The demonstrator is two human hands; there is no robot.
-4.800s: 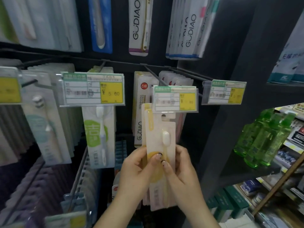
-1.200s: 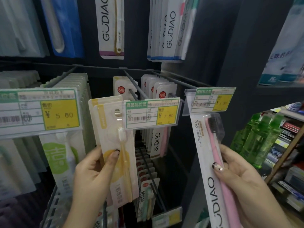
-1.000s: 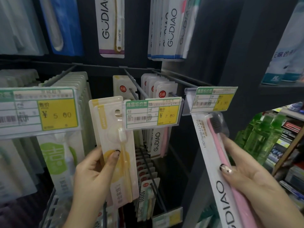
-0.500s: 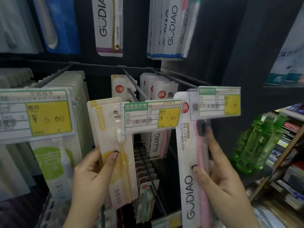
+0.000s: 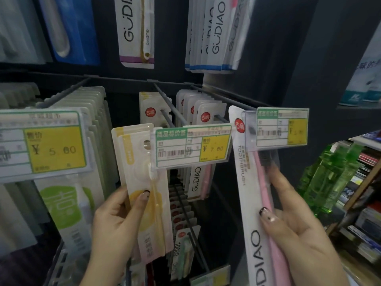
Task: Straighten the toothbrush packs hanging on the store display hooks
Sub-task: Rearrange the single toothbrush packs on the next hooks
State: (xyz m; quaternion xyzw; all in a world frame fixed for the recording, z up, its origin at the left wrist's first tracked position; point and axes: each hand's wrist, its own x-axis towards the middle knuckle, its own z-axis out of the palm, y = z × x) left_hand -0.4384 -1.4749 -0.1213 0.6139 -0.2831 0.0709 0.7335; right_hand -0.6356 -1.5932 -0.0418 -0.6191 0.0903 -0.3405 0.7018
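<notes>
Left hand (image 5: 115,228) pinches yellow-white carded toothbrush pack (image 5: 144,188), 8 o'clock; right hand (image 5: 292,226) grips long white-pink GUDIAO pack (image 5: 250,203), 4 o'clock, tilted. Both unsquared; rear packs untouched.

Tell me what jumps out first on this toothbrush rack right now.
The two hands in the foreground: the left hand holds a yellow toothbrush pack at centre-left, and the right hand holds a long white GUDIAO pack with a pink toothbrush under the right-hand hook. Next, the yellow price tags, the largest at far left.
</notes>
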